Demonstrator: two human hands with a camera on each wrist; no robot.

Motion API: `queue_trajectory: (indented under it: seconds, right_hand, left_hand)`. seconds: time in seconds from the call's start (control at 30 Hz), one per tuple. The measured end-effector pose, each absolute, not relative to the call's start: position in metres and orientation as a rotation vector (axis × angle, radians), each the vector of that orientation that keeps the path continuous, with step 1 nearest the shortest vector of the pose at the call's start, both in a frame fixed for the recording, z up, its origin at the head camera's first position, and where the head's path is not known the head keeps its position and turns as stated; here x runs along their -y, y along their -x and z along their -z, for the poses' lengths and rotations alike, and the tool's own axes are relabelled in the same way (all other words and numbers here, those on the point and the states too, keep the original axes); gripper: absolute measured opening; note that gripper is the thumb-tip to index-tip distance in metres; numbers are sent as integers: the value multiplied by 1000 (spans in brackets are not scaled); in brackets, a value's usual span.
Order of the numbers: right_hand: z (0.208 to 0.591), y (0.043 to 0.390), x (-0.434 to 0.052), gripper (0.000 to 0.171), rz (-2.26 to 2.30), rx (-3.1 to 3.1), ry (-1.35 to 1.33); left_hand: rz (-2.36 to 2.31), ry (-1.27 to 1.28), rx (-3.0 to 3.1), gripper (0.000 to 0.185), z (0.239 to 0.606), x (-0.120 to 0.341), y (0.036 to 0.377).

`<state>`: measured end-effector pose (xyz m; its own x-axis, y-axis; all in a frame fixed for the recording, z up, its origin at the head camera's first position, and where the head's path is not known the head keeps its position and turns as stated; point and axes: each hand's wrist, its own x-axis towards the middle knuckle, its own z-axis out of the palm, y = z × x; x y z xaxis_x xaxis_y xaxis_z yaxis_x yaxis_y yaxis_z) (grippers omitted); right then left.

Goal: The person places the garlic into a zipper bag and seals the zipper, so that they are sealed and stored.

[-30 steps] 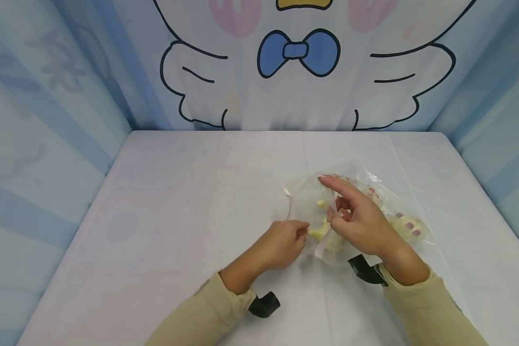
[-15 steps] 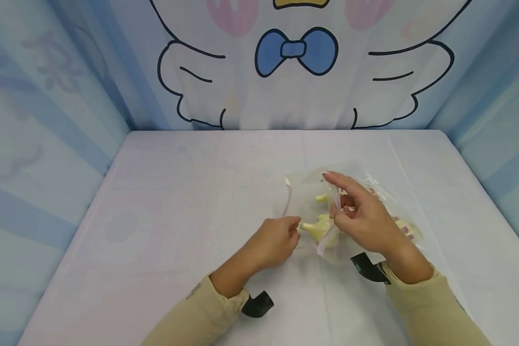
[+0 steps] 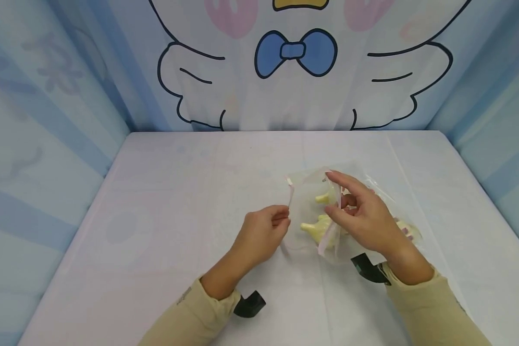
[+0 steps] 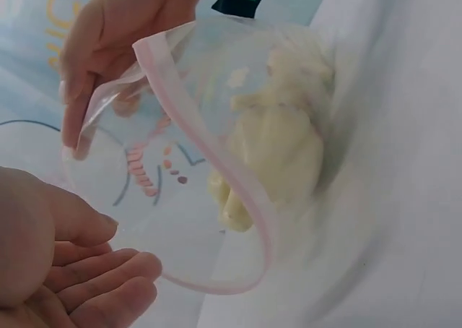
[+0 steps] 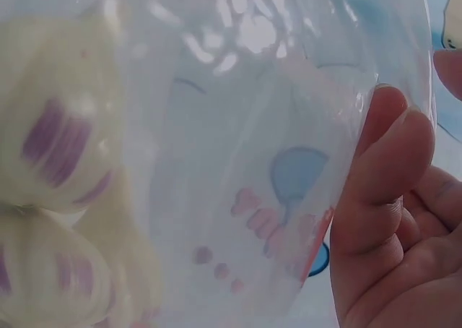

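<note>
A clear plastic zip bag (image 3: 304, 192) with pink strips along its mouth lies toward the right of the table. Several pale yellow garlic-like bulbs (image 3: 317, 229) show through it; purple patches mark the bulbs (image 5: 61, 144) in the right wrist view. The right hand (image 3: 365, 216) holds the bag at its mouth, index finger stretched along the edge and other fingers curled. At the left end of the mouth, the left hand (image 3: 261, 235) has its fingertips close to the pink strip (image 4: 195, 136). Its thumb and fingers stand apart in the left wrist view.
A white cloth covers the table (image 3: 177, 192). Behind it hangs a curtain (image 3: 296, 91) printed with a blue bow, and pale blue curtains (image 3: 47, 168) flank both sides. A black wrist mount (image 3: 250, 303) sits at the left sleeve, another black mount (image 3: 369, 269) at the right.
The left hand has moved left and slightly away from the body, off the yellow stem and toward the bag's left rim. The bag mouth stands wider; the right hand barely moved.
</note>
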<state>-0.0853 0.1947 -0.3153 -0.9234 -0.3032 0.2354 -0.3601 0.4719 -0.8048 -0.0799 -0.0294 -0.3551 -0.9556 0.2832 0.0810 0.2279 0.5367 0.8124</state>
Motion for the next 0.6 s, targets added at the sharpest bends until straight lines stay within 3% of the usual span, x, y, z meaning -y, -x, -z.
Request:
queue_trajectory:
  seconds: [0.3,0.6]
  right_hand:
    - [313,85,-194,63,-1445,2670,-545]
    - [315,86,-194,60,-1437,2655,-576]
  left_hand:
    - [-1542,-481,-2814,19,358,36,89]
    - [-1471,-503,-2853,25,353,39,109]
